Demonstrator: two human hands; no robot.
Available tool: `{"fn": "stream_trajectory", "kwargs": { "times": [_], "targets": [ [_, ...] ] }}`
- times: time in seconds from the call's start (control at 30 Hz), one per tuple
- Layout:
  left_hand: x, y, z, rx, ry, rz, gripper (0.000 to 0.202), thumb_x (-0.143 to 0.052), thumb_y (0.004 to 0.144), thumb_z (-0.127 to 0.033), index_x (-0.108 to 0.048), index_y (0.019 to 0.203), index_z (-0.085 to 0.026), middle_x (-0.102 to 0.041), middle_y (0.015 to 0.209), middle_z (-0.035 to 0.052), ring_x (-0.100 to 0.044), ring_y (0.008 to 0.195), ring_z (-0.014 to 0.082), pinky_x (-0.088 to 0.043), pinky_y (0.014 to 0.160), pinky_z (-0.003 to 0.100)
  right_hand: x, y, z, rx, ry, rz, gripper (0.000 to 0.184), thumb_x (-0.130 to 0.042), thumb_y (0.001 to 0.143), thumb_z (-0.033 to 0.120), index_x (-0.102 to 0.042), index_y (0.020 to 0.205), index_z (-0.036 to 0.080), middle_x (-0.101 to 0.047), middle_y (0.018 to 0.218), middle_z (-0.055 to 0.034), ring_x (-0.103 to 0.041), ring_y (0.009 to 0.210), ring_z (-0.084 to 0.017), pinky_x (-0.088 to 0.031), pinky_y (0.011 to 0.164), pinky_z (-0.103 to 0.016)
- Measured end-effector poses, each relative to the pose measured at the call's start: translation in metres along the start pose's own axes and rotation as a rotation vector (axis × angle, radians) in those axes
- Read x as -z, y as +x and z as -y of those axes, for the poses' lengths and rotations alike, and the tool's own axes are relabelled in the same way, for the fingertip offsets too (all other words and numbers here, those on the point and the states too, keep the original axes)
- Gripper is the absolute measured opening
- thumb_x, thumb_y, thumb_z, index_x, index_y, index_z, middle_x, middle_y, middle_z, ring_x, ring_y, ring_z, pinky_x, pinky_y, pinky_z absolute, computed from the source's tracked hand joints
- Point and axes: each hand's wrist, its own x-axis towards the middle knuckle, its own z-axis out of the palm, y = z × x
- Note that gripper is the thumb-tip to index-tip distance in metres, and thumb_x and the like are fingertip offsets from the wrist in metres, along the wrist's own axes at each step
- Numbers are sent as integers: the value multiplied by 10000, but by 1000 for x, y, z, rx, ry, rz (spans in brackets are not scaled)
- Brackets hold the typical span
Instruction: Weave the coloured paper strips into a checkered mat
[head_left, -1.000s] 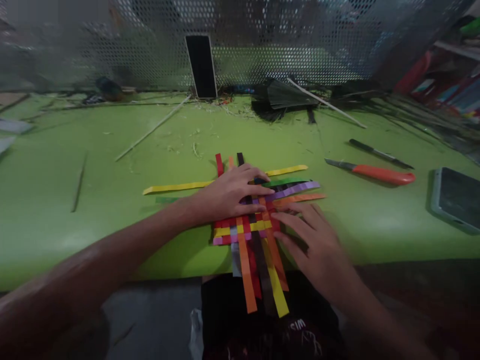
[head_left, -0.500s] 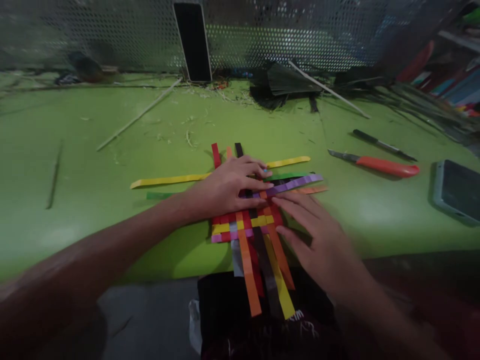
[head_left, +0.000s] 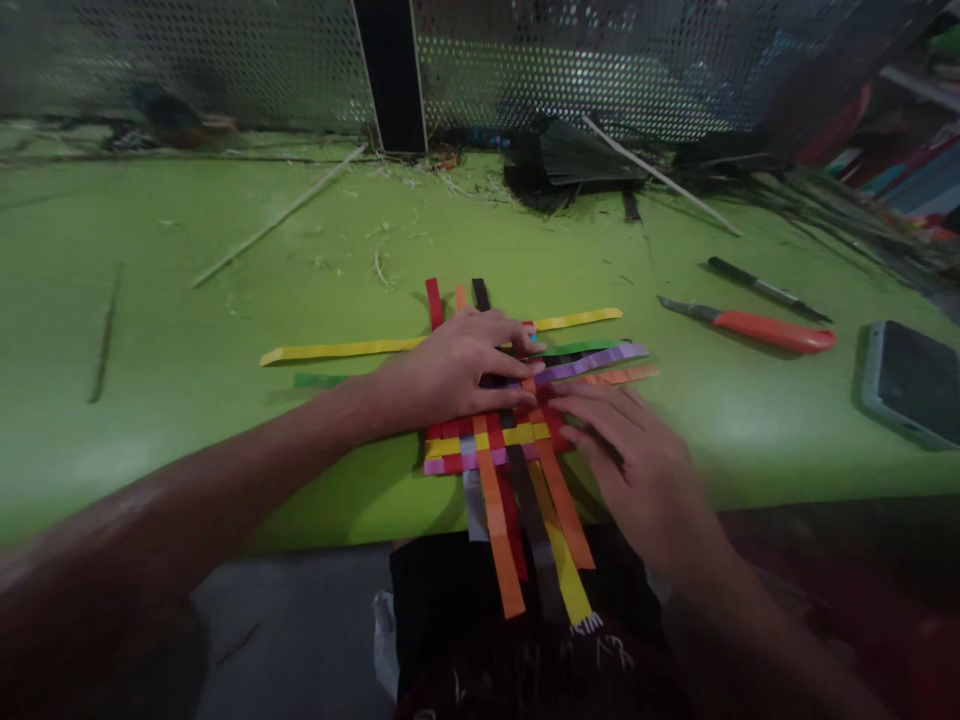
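Note:
A mat of woven coloured paper strips (head_left: 495,445) lies near the front edge of the green table (head_left: 150,330). Loose strip ends in orange, yellow, grey and dark hang over the edge towards me. My left hand (head_left: 450,370) lies flat on the weave with its fingers stretched out, pressing it down. My right hand (head_left: 630,450) rests flat at the weave's right side, fingers extended and touching the strips there. Yellow (head_left: 337,351), green, purple (head_left: 600,359) and orange strips stick out sideways from under the hands.
An orange-handled knife (head_left: 757,327) and a dark pen (head_left: 765,290) lie to the right, with a phone (head_left: 911,385) at the far right. A thin stick (head_left: 277,217) lies at the back left. A dark phone (head_left: 390,70) leans on the perforated metal screen. Dark leaf strips are piled at the back.
The view has tilted slightly downward. My right hand has slid a little inward along the weave's right side. My left hand stays pressed on the strips.

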Motion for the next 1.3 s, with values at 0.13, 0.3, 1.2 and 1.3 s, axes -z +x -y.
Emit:
{"fn": "stream_trajectory", "kwargs": {
  "times": [0.13, 0.3, 1.2, 1.3],
  "targets": [
    [1, 1, -1, -17, -11, -15, 223, -674, 973, -367, -778, 1094, -211, -719, 1258, 118, -638, 1233, 283, -495, 1023, 467, 2, -7, -3, 78, 35, -95, 317, -508, 980, 54, -720, 1136, 229, -728, 1188, -87, -692, 1078, -234, -593, 914, -446],
    [2, 1, -1, -12, -17, -11, 236, -686, 965, -380, -780, 1095, -207, -718, 1257, 111, -647, 1215, 280, -506, 1015, 455, 6, -23, -8, 220, 46, -22, 372, -540, 955, 29, -686, 1257, 191, -724, 1169, -99, -672, 1058, -230, -596, 890, -419],
    [32, 2, -39, 72, 32, 209, 300, -652, 970, -368, -717, 1203, -191, -592, 1260, 157, -558, 1215, 315, -481, 1039, 479, 12, -1, -10, 472, -143, 117, 163, -568, 968, 55, -704, 1058, 42, -685, 1107, -180, -603, 1036, -270, -562, 926, -448],
    [39, -1, -45, 50, 9, 280, 421, -750, 884, -468, -696, 1221, -223, -574, 1310, 157, -554, 1222, 333, -500, 1017, 473, 11, 0, -11, 435, -86, 107, 150, -559, 976, 63, -708, 965, 75, -684, 948, -131, -601, 907, -232, -558, 819, -399]
  ]
}}
